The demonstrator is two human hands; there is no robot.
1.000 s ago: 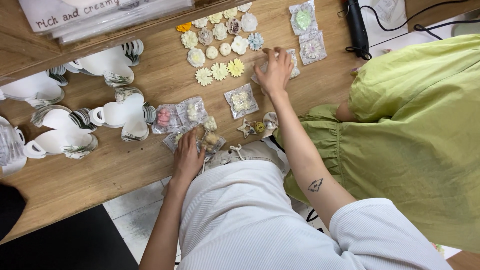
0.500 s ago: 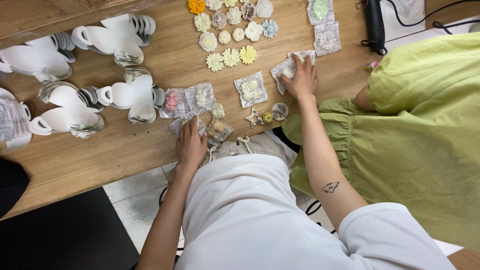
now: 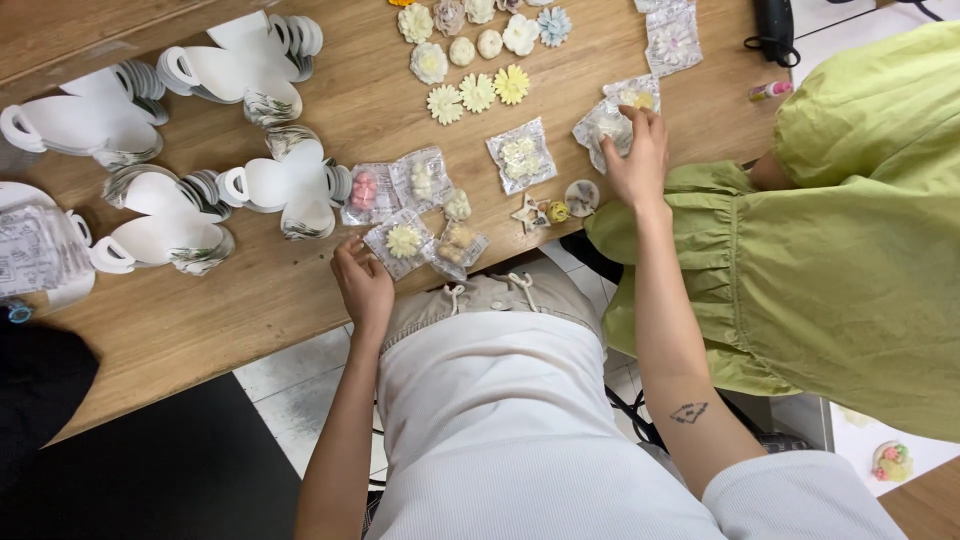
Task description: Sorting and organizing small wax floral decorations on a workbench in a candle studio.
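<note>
Since a moment ago our right hand (image 3: 636,155) has drawn back from the far packets toward the bench edge, and our left hand (image 3: 362,283) has slid a little left along that edge. Now the right hand's fingers are closed on a clear packet (image 3: 610,124) holding a pale ornament, while the left hand rests on the rim, its fingertips touching a packet with a yellow flower (image 3: 402,241); its fingers are loosely curled, not clamped on anything.

We work at a wooden bench (image 3: 250,310) above a pale tiled floor (image 3: 290,385), with a dark mat (image 3: 170,470) at lower left. Stacks of white cup-shaped card cutouts (image 3: 260,70) fill the left part of the bench. Loose flower-shaped pieces (image 3: 478,92), white, cream and yellow, lie at the far middle, with more clear packets (image 3: 520,155) nearer. Small charms (image 3: 555,210) lie by the edge between our hands. Another person in a light green top (image 3: 850,240) sits close on our right, just beside our right forearm, covering the bench's right end.
</note>
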